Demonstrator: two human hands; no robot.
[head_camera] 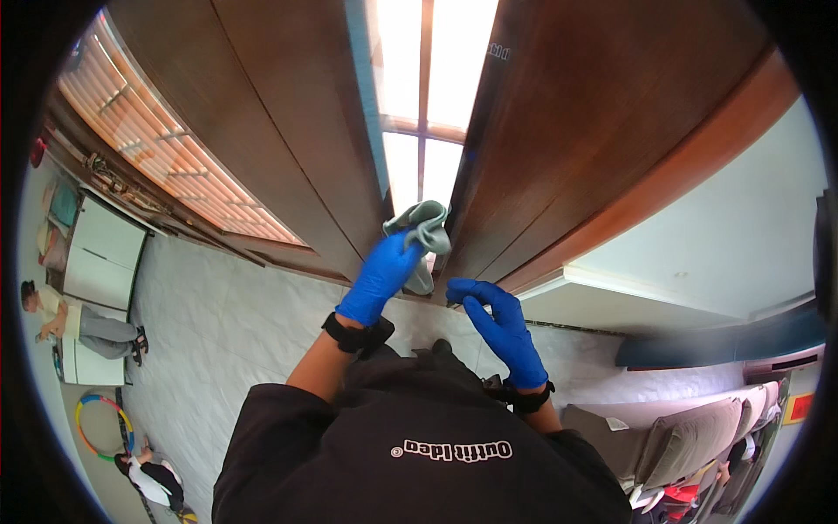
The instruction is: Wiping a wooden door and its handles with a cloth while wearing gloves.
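A bunched grey-green cloth (429, 229) is gripped in my left hand (386, 272), which wears a blue glove. It lies against a narrow glass pane (425, 164) set between dark brown wooden panels, a left panel (294, 98) and a right panel (576, 111). Some of the cloth hangs below my fingers. My right hand (501, 327), also in a blue glove, is near the lower end of the right panel. Its fingers are bent, with a gap between them and the thumb, and nothing shows in it. Whether its fingertips touch the wood, I cannot tell.
A slatted window (177, 157) is on the left, past the left panel. Two people, one standing (91, 321) and one low down (154, 478), are by the left wall, near a colourful hoop (105, 426). A grey sofa (687, 439) stands at lower right, on pale tiled floor (196, 314).
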